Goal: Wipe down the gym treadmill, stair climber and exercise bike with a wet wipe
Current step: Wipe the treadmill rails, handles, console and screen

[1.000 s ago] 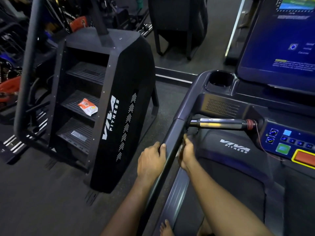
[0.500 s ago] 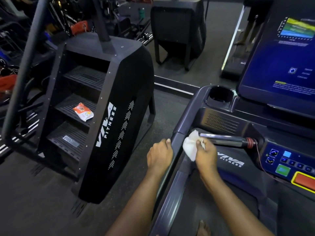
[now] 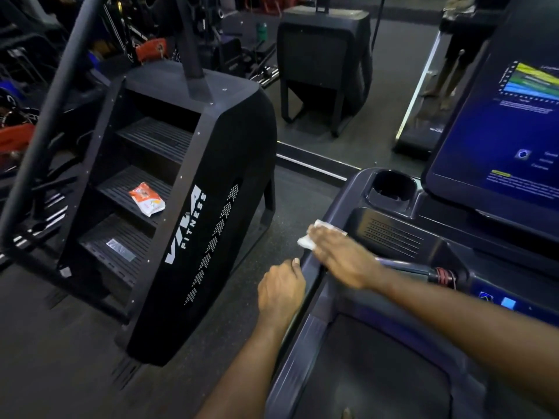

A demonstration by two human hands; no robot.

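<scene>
Pressing the white wet wipe (image 3: 305,241) onto the top corner of the dark grey treadmill (image 3: 393,237), where its left side rail (image 3: 295,367) meets the console, I judge the job barely begun; 1 of 3 machines is in hand; the black stair climber (image 3: 217,207) beside it, with an orange-and-white packet (image 3: 147,199) on its middle step, looks untouched; I cannot pick out the exercise bike; my right hand (image 3: 341,258) lies flat, fingers straight over the wipe, forearm reaching across the deck; my left hand (image 3: 279,290) curls round the rail just below.
</scene>
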